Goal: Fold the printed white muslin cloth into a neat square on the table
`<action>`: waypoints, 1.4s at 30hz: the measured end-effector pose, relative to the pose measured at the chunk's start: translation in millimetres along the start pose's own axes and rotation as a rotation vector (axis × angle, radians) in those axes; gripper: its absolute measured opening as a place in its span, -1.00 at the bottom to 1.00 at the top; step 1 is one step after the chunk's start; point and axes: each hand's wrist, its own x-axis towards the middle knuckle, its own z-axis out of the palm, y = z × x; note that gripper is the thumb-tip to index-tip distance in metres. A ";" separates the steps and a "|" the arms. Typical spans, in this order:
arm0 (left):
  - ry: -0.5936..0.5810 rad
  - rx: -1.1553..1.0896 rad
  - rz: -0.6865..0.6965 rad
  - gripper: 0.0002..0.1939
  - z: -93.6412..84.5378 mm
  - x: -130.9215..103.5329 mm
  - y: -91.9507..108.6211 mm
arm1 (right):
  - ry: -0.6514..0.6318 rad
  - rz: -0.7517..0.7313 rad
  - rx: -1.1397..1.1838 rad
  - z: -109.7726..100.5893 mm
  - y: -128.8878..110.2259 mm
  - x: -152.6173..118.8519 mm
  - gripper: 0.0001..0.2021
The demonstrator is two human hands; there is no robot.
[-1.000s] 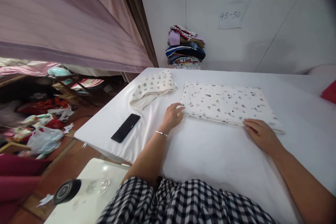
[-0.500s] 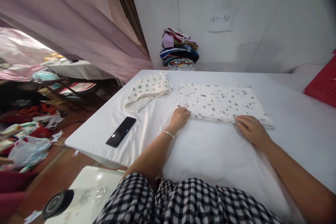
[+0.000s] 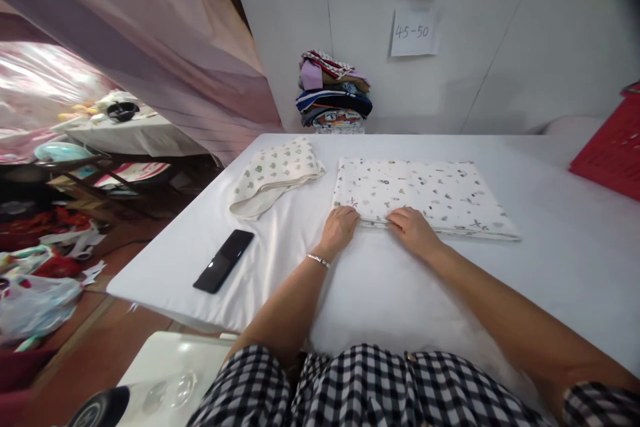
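Observation:
A white cloth printed with small grey, green and brown motifs lies folded into a flat rectangle on the white-covered table. My left hand, with a silver bracelet at the wrist, is closed on its near left corner. Along the same near edge, a short way to the right, my right hand has its fingers curled round the cloth's layers. The thumbs are mostly hidden from view. To the left lies a second, loosely folded cream cloth with green prints, apart from both hands.
A black phone lies near the table's left edge. Folded clothes are stacked by the wall at the back. At the right stands a red plastic basket. A white stool is below the table at front left.
My right hand has slid left along the cloth's near edge, closer to my left hand. The left hand stays at the corner. The camera view has shifted slightly.

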 end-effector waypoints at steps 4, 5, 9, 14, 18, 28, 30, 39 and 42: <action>0.013 -0.019 0.044 -0.82 1.0 -0.3 -1.1 | 0.048 0.023 0.034 4.7 0.6 -2.8 -0.74; 0.012 -0.022 0.050 -0.82 0.9 -0.2 -1.1 | 0.061 0.028 0.045 4.7 0.5 -3.8 -0.73; 0.000 -0.035 0.054 -0.81 -0.3 0.5 -0.9 | 0.085 0.035 0.056 4.4 0.0 -6.8 -0.71; -0.040 -0.041 0.062 -0.82 -3.2 1.3 0.3 | 0.066 0.040 0.059 6.7 2.1 -8.3 -0.71; -0.059 -0.045 0.050 -0.85 -3.3 1.9 0.5 | 0.099 0.055 0.100 8.7 4.0 -8.4 -0.73; -0.003 -0.057 0.066 -0.85 2.8 0.8 -0.1 | 0.145 0.045 0.076 13.6 6.4 -8.5 -0.75; -0.005 -0.044 0.067 -0.82 3.6 0.2 -0.2 | 0.143 0.017 0.064 13.8 6.8 -8.3 -0.74; -0.024 -0.002 0.050 -0.78 6.2 0.1 0.7 | 0.117 0.003 -0.035 10.2 -0.9 -6.5 -0.75; -0.045 0.019 0.019 -0.79 7.7 1.6 2.7 | 0.107 0.023 -0.051 11.1 -2.8 -5.7 -0.75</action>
